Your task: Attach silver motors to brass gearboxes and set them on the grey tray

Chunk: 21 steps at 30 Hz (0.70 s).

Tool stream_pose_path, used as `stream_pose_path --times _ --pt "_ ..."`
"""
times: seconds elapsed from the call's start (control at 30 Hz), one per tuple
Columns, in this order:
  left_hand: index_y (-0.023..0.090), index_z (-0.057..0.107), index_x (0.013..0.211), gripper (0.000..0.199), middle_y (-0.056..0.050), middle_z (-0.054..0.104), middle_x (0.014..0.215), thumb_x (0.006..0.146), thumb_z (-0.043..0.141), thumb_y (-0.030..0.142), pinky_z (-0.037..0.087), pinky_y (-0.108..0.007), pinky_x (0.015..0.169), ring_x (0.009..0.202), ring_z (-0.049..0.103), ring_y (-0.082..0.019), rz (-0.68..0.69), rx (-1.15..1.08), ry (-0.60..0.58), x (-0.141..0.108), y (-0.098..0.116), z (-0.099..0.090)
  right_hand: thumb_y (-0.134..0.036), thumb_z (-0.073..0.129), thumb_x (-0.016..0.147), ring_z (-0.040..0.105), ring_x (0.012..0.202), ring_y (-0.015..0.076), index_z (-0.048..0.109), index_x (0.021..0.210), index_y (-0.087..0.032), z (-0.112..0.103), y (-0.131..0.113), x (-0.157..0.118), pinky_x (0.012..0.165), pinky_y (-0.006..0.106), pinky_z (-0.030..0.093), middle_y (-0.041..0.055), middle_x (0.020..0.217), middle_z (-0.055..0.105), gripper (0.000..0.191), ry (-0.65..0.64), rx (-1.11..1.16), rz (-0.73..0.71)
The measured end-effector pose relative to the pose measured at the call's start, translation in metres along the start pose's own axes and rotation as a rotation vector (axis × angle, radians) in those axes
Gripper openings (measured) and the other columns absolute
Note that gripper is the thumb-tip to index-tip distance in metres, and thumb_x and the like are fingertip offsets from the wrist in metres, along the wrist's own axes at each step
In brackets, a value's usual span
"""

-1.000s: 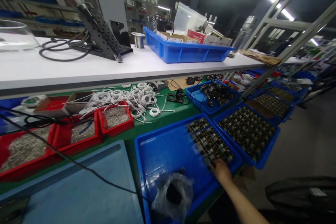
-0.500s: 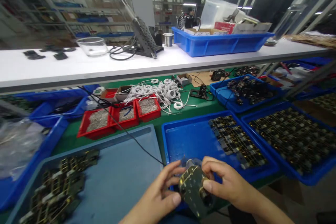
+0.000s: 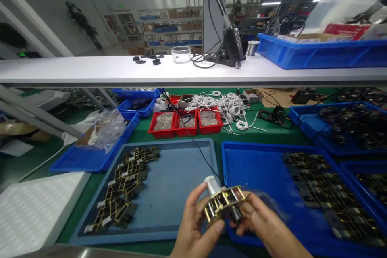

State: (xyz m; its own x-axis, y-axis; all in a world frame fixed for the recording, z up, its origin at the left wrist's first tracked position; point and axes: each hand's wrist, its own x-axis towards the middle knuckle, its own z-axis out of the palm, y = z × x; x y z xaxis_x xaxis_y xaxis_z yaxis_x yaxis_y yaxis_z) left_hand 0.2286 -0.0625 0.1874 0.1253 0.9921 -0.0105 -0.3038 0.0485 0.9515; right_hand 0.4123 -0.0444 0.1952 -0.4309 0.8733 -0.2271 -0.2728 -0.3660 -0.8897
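Observation:
Between my hands, over the front edges of two trays, is a small assembly of dark plates joined by brass posts, with a white cylinder on top and a black knob below. My left hand grips its left side, thumb at the lower edge. My right hand has its fingers closed on the right side; some fingertips are hidden behind the part. Clear film shows beside my right hand. Similar assemblies lie in the grey-blue tray, and rows of others in the blue tray.
Red bins of small metal pieces and white cable coils sit behind the trays. A white shelf crosses above, carrying a soldering iron stand, a glass dish and a blue bin. White foam lies at left.
The view has swung left. The assembly has been turned from its flat face to its edge, showing the posts and white cylinder. My left hand's fingers have closed on it.

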Motion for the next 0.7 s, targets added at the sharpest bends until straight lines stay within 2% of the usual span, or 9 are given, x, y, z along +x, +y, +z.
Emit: stream_pose_path --times 0.03,0.1,0.17,0.27,0.37,0.5,0.6,0.7 --pt "0.037 0.031 0.132 0.057 -0.005 0.061 0.124 0.083 0.061 0.037 0.048 -0.032 0.091 0.108 0.06 -0.023 0.048 0.044 0.006 -0.002 -0.001 -0.002 -0.058 0.057 0.081 0.062 0.087 0.0196 0.054 0.113 -0.027 0.007 0.002 0.001 0.071 0.029 0.049 0.0069 0.109 0.064 0.045 -0.011 0.067 -0.003" --pt "0.035 0.021 0.138 0.062 -0.008 0.061 0.125 0.086 0.056 0.037 0.048 -0.036 0.093 0.111 0.058 -0.024 0.137 0.137 -0.006 -0.003 -0.003 -0.006 -0.057 0.062 0.078 0.06 0.101 0.0218 0.055 0.113 -0.025 0.02 0.006 0.003 0.08 0.03 0.048 0.0088 0.121 0.06 0.048 0.006 0.142 -0.013" --pt "0.033 0.012 0.142 0.067 -0.01 0.06 0.126 0.088 0.053 0.034 0.046 -0.039 0.097 0.114 0.056 -0.026 0.241 0.217 -0.071 -0.002 -0.005 -0.012 -0.057 0.069 0.071 0.052 0.116 0.0246 0.053 0.114 -0.024 0.029 0.01 0.003 0.091 0.032 0.045 0.0108 0.128 0.055 0.056 0.062 0.146 -0.041" --pt "0.035 0.007 0.143 0.071 -0.01 0.057 0.129 0.089 0.053 0.027 0.041 -0.039 0.101 0.116 0.055 -0.025 0.35 0.299 -0.205 0.002 -0.005 -0.021 -0.055 0.075 0.065 0.052 0.117 0.0264 0.047 0.115 -0.024 0.032 0.016 0.001 0.094 0.034 0.044 0.0132 0.123 0.059 0.065 0.154 0.083 -0.065" --pt "0.035 0.01 0.143 0.073 -0.009 0.059 0.127 0.087 0.056 0.024 0.041 -0.037 0.102 0.113 0.058 -0.023 0.396 0.368 -0.241 0.005 -0.001 -0.023 -0.056 0.073 0.067 0.056 0.111 0.0289 0.045 0.115 -0.023 0.031 0.021 -0.003 0.092 0.037 0.047 0.0155 0.119 0.061 0.065 0.202 0.017 -0.072" --pt "0.033 0.014 0.143 0.072 -0.01 0.061 0.124 0.086 0.058 0.021 0.039 -0.038 0.103 0.113 0.058 -0.024 0.392 0.46 -0.228 0.003 0.013 -0.016 -0.061 0.069 0.068 0.052 0.115 0.0326 0.046 0.119 -0.021 0.03 0.02 -0.008 0.096 0.042 0.044 0.0175 0.123 0.057 0.068 0.246 -0.031 -0.03" --pt "0.03 0.013 0.143 0.074 -0.012 0.06 0.125 0.085 0.058 0.017 0.041 -0.039 0.101 0.114 0.057 -0.025 0.408 0.531 -0.241 0.004 0.022 -0.011 -0.057 0.071 0.068 0.051 0.117 0.032 0.046 0.12 -0.023 0.028 0.021 -0.009 0.098 0.042 0.043 0.0163 0.122 0.059 0.066 0.215 0.057 -0.046" --pt "0.03 0.012 0.144 0.077 -0.012 0.058 0.128 0.084 0.058 0.014 0.042 -0.04 0.101 0.116 0.055 -0.026 0.43 0.577 -0.251 0.006 0.027 -0.009 -0.049 0.074 0.07 0.051 0.118 0.0281 0.047 0.119 -0.029 0.025 0.026 -0.009 0.098 0.04 0.042 0.0105 0.121 0.061 0.06 0.177 0.159 -0.063"
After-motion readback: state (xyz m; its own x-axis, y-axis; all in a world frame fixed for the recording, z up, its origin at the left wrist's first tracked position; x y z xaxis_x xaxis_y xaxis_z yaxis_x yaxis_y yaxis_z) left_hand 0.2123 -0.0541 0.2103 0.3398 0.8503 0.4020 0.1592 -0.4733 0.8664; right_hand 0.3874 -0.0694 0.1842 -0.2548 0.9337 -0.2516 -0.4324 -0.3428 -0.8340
